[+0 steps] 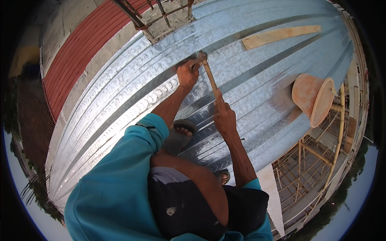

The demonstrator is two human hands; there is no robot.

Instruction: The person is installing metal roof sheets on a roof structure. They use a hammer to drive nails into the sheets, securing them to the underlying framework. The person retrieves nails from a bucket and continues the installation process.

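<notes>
A hammer (211,76) with a wooden handle is gripped by my right hand (224,119), its metal head up at the fingers of my left hand (187,74). My left hand is closed around a small thin piece that I cannot make out clearly, held over a dark groove of the ribbed silver metal sheeting (245,72). The hammer head partly hides what those fingers hold. My sandalled feet are on the sheeting below my hands.
An orange bucket (305,96) sits at the right. A wooden plank (281,36) lies toward the top right. Rebar (161,10) rises from concrete at the top. Red sheeting (76,52) is at the left, and bamboo scaffolding (301,158) shows past the right edge.
</notes>
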